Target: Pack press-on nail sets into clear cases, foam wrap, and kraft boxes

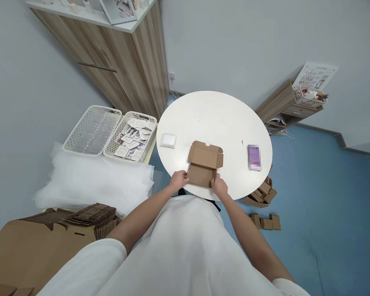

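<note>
A small brown cardboard box (201, 176) rests on the white round table (216, 117) near its front edge. Its lid stands open, tilted away from me, with side flaps sticking out. My left hand (179, 180) grips the box's left side wall, fingers closed on the cardboard. At the right front corner, my right hand (219, 186) pinches the other side wall. The inside of the box looks bare. A flat white packet (168, 140) lies on the table left of the box, and a pixelated purple pack (254, 157) lies to the right.
Left of the table are a basket of printed cards (132, 137), a basket of clear packs (94, 129) and white plastic sheeting (95, 181). A large carton (46, 242) with folded cardboard stands at lower left. Small boxes (267, 223) sit on the blue floor, right.
</note>
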The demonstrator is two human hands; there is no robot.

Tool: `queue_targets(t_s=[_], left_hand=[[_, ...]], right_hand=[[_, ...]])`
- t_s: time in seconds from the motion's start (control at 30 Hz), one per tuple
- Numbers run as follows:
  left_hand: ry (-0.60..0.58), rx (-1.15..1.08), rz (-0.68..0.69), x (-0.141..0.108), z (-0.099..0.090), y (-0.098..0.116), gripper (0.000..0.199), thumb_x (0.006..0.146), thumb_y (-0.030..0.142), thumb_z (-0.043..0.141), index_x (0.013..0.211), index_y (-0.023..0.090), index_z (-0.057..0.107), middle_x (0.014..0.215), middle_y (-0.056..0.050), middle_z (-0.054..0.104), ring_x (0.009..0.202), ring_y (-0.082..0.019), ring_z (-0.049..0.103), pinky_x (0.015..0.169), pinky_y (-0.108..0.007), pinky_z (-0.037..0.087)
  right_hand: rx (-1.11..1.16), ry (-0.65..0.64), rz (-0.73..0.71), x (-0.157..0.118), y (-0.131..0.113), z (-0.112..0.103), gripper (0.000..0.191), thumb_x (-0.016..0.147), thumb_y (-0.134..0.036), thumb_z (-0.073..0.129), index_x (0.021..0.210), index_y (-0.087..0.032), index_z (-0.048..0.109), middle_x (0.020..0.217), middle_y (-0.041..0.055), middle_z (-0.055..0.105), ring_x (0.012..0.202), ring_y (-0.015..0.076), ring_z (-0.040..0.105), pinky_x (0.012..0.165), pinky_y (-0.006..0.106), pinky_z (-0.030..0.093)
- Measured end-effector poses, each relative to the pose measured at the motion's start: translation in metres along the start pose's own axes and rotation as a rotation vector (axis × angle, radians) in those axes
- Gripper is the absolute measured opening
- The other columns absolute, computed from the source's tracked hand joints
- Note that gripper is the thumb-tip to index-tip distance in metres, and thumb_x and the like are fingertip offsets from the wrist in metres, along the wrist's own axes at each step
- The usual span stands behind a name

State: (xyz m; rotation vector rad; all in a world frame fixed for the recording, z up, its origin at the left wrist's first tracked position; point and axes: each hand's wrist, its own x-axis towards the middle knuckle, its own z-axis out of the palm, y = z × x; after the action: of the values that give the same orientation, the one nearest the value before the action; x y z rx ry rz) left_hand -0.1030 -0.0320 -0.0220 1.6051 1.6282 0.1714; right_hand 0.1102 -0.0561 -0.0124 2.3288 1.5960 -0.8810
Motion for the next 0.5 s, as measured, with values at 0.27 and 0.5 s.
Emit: queue_targets(t_s=[0.27,0.5], left_hand=[[0.009,0.019,0.03,0.0041,0.0009,0.0027,0.016,0.067,0.02,0.052,0.077,0.016,0.064,0.066,-0.002,0.064,0.064,-0.015,0.058,0.057,-0.023,0.04],[0.011,-0.104,0.049,0.0096,-0.0011,0.0003,0.031,0.07,0.041,0.057,0.087,0.016,0.063,0.08,-0.005,0.067,0.078,-0.017,0.06,0.066,-0.024,0.043]], right_hand=[[0.035,0.0,0.034,0.0051,0.0014,0.0015,0.021,0.087,-0.028,0.025,0.102,-0.019,0.037,0.081,0.0093,0.06,0.072,0.0217,0.058,0.058,0.031,0.037],[0.109,0.041,0.02,0.0061,0.0055,-0.0071,0.033,0.087,-0.036,0.027,0.115,-0.02,0.036,0.093,0.0097,0.061,0.082,0.0223,0.058,0.062,0.03,0.038]])
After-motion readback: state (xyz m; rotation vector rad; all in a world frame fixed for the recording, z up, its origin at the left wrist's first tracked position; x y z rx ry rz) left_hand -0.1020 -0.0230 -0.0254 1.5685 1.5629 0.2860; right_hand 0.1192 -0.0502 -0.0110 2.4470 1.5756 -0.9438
